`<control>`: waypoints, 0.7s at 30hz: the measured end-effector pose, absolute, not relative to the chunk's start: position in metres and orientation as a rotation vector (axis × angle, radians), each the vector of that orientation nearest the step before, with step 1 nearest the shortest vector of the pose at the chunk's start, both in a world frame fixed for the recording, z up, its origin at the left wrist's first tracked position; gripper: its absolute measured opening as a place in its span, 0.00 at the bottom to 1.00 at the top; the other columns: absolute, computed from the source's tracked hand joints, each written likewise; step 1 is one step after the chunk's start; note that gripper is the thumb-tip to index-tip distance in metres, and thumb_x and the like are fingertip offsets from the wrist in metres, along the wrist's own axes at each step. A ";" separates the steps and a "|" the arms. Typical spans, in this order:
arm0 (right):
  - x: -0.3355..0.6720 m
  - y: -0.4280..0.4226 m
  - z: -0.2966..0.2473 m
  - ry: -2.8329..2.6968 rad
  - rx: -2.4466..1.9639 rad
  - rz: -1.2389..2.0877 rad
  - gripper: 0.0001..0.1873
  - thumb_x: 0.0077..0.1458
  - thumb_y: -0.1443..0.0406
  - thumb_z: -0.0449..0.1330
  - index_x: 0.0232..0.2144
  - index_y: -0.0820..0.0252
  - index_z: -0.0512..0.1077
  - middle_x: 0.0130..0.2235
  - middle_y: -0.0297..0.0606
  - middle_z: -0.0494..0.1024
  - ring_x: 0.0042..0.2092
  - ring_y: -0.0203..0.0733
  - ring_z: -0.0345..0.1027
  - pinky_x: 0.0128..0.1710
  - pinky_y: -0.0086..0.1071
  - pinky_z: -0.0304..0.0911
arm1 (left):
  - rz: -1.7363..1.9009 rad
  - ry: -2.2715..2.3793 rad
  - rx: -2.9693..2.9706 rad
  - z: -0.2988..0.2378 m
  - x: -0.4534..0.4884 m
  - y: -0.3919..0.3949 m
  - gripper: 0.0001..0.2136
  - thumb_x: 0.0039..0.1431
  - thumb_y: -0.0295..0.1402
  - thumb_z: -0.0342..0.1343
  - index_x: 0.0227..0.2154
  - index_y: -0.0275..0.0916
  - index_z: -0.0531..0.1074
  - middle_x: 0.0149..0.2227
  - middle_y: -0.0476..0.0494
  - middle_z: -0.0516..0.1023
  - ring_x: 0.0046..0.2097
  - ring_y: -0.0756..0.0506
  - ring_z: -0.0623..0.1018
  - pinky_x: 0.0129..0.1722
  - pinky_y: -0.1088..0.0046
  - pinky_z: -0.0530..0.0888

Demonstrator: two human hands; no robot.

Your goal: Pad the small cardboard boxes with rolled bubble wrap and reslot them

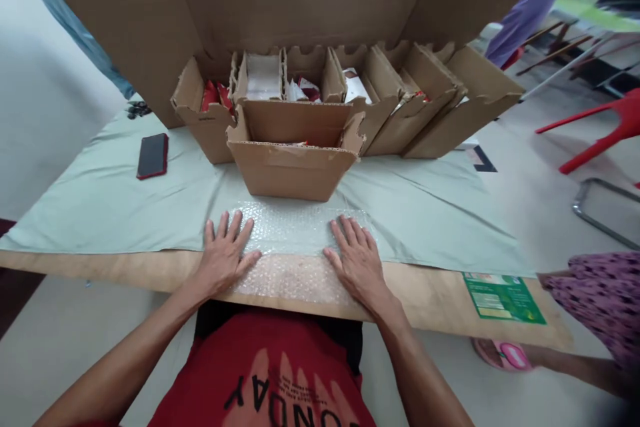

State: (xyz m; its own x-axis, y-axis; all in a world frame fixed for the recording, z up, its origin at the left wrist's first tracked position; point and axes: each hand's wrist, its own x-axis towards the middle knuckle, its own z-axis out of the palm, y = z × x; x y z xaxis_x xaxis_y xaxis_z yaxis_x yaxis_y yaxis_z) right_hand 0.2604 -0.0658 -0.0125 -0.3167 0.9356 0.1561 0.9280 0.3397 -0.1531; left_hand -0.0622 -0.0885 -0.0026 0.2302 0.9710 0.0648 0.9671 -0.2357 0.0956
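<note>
A wooden table (425, 295) crosses the frame, mostly covered by a pale green cloth (435, 203). A large cardboard panel (310, 0) stands across the top, with a row of cardboard bins (377, 123) before it and a separate box (295, 171) in front, near centre. Below that box, a sheet of bubble wrap (295, 270) lies flat at lower centre, over cloth and bare wood. The left hand (225, 252) and right hand (357, 258) rest palm-down at its two sides, fingers spread. A green leaflet (503, 299) lies lower right; a phone (153, 155), left of centre.
</note>
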 end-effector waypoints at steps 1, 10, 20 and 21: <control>0.264 -0.068 -0.013 -2.384 -1.693 0.049 0.31 0.70 0.53 0.46 0.68 0.62 0.60 0.71 0.50 0.59 0.71 0.57 0.51 0.68 0.53 0.46 | 0.177 1.934 2.419 -0.002 -0.063 -0.092 0.31 0.67 0.50 0.48 0.69 0.43 0.57 0.72 0.29 0.55 0.72 0.22 0.52 0.65 0.30 0.48; 0.298 -0.102 0.000 -2.371 -1.674 0.064 0.30 0.69 0.53 0.47 0.65 0.63 0.64 0.69 0.53 0.64 0.70 0.59 0.53 0.66 0.53 0.50 | 0.144 1.983 2.385 0.018 -0.061 -0.111 0.29 0.67 0.49 0.50 0.66 0.42 0.62 0.73 0.30 0.55 0.73 0.25 0.52 0.67 0.35 0.50; 0.306 -0.170 -0.001 -2.483 -1.463 0.075 0.31 0.59 0.58 0.64 0.63 0.59 0.67 0.65 0.51 0.69 0.64 0.59 0.62 0.60 0.51 0.58 | 0.094 1.504 2.717 0.012 -0.069 -0.158 0.36 0.62 0.52 0.56 0.68 0.39 0.59 0.71 0.30 0.58 0.71 0.29 0.59 0.68 0.43 0.57; 0.304 -0.172 -0.002 -2.464 -1.490 0.080 0.28 0.59 0.62 0.63 0.61 0.58 0.69 0.64 0.50 0.71 0.63 0.58 0.64 0.58 0.51 0.60 | 0.109 1.482 2.737 0.010 -0.072 -0.159 0.35 0.62 0.49 0.57 0.68 0.39 0.59 0.71 0.31 0.59 0.71 0.30 0.60 0.68 0.44 0.58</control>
State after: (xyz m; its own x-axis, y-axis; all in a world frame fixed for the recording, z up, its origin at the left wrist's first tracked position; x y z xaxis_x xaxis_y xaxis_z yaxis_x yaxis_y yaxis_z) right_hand 0.3035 -0.1720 -0.0019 -0.4401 0.8771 0.1923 0.8629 0.4724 -0.1798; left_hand -0.0722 -0.1591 0.0098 0.5448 0.8372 0.0486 0.8353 -0.5468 0.0568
